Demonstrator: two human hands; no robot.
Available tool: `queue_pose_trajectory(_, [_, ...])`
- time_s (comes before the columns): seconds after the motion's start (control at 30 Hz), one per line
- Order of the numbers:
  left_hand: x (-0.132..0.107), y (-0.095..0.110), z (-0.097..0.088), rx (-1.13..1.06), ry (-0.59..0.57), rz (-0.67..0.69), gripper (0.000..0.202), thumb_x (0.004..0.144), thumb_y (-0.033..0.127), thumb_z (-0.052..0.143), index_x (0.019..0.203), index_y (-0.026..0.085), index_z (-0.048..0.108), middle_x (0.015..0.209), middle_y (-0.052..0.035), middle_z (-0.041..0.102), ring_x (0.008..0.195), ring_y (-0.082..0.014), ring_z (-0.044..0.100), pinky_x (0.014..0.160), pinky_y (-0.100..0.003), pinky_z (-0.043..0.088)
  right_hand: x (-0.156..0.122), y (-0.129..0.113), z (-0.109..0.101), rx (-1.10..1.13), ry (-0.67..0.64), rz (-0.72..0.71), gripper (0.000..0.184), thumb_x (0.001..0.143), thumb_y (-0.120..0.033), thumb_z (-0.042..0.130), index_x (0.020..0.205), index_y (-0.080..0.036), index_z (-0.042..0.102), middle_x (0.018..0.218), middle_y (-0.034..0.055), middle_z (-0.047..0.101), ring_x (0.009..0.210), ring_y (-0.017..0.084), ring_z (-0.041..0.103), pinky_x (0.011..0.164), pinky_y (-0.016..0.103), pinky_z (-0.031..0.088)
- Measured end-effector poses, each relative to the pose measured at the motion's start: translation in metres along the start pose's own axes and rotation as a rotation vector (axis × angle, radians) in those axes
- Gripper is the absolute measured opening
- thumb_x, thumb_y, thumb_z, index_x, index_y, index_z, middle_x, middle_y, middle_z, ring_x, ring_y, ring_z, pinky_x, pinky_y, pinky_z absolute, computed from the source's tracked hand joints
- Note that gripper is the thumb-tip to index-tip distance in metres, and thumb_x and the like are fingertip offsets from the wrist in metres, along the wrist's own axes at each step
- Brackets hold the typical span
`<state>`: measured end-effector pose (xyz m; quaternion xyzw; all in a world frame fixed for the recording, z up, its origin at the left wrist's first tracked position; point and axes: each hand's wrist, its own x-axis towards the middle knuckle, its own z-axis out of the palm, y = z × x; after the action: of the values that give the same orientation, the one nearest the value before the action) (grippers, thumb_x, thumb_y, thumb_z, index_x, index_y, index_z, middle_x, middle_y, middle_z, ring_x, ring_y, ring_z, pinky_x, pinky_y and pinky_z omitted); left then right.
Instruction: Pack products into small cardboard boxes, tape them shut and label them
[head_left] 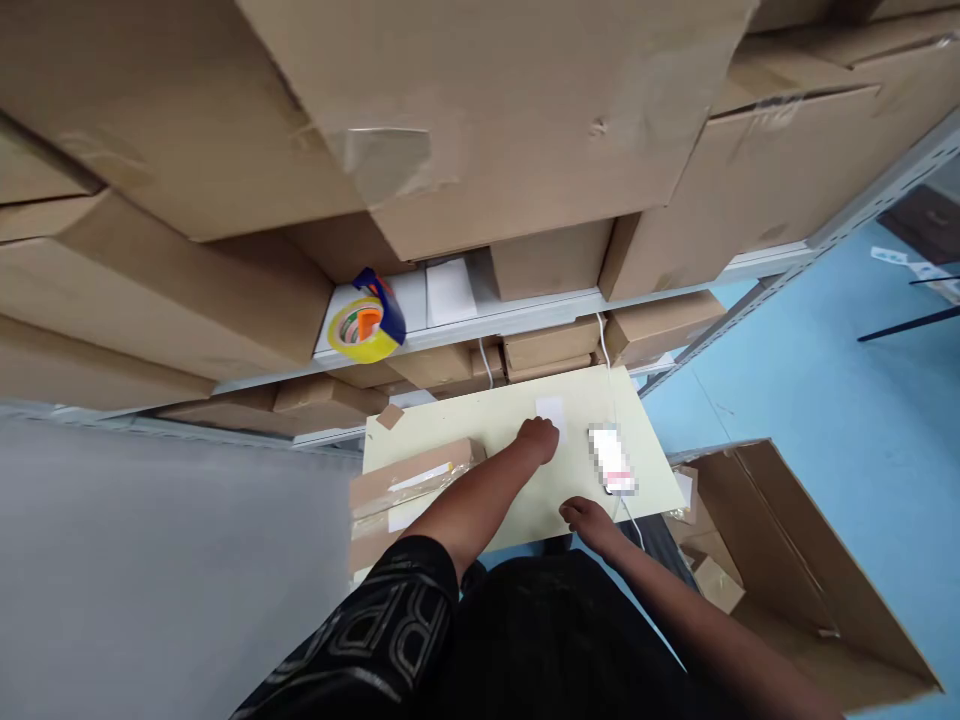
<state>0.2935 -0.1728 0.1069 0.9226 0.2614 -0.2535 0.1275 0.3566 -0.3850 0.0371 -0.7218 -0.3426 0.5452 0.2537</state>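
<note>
- Left hand (537,438) reaches across the pale yellow tabletop (495,420), fingers curled down onto the near edge of a small white paper slip (550,410); whether they pinch it I cannot tell
- White slip lies flat near the far edge of the tabletop; no print legible on it
- Right hand (587,518) rests at the near edge of the tabletop, fingers loosely bent, holding nothing
- Blurred white and pink object (612,462) lies just right of the left hand, a thin white cable (609,370) running to it
- Flat brown cardboard box (409,485) with clear tape lies at the left end of the tabletop
- Black sleeve (390,630) bears large letters, partly readable as "RP"
- Yellow tape roll in a blue and orange dispenser (365,322) sits on the grey metal shelf (525,310) among stacked brown cartons (480,120)
- Open brown cardboard box (780,560) stands on the blue floor (825,400) at right
</note>
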Motion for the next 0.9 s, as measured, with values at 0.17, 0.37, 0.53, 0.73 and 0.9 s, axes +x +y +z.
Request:
queue_pose_trajectory(0.17, [0.040,-0.009,0.020,0.021,0.016,0.032,0.037,0.085,0.019,0.067,0.121,0.011,0.066,0.129,-0.0215,0.059,0.121,-0.0343,0.055,0.095,-0.044,0.050,-0.005,0.008,-0.020,0.022,-0.006,-0.004,0.033,0.089,-0.047,0.052,0.095,-0.021,0.071,0.086,0.0041,0.070,0.079,0.020,0.066,0.073,0.030,0.047])
queue_pose_trajectory(0.37, [0.048,-0.019,0.036,0.050,0.044,0.109,0.029,0.093,0.014,0.055,0.119,0.012,0.067,0.128,-0.0196,0.060,0.121,-0.0317,0.054,0.095,-0.042,0.049,-0.008,0.003,-0.029,0.043,-0.029,0.019,0.028,0.088,-0.043,0.053,0.092,-0.021,0.070,0.082,0.0028,0.069,0.078,0.019,0.065,0.073,0.029,0.046])
queue_pose_trajectory(0.53, [0.049,-0.020,0.038,0.067,0.046,0.137,0.033,0.094,0.006,0.044,0.112,0.011,0.070,0.126,-0.0195,0.062,0.115,-0.0305,0.059,0.087,-0.040,0.051,-0.004,-0.001,-0.033,0.032,-0.050,0.009,0.030,0.088,-0.044,0.053,0.093,-0.020,0.071,0.083,0.0033,0.069,0.079,0.020,0.066,0.073,0.029,0.047])
queue_pose_trajectory(0.73, [0.052,-0.015,0.037,0.041,0.035,0.123,0.027,0.094,0.010,0.049,0.107,0.009,0.073,0.112,-0.0204,0.069,0.103,-0.0296,0.068,0.084,-0.039,0.053,-0.003,-0.004,-0.039,0.092,-0.040,0.045,0.034,0.088,-0.047,0.053,0.098,-0.020,0.071,0.087,0.0043,0.071,0.078,0.019,0.067,0.073,0.030,0.048])
queue_pose_trajectory(0.9, [0.048,-0.015,0.031,0.025,0.032,0.115,0.023,0.092,0.010,0.055,0.105,0.009,0.073,0.111,-0.0200,0.071,0.103,-0.0285,0.069,0.087,-0.039,0.053,-0.004,-0.012,-0.041,0.110,-0.054,0.063,0.035,0.087,-0.049,0.053,0.098,-0.020,0.070,0.089,0.0051,0.071,0.080,0.020,0.067,0.073,0.030,0.048])
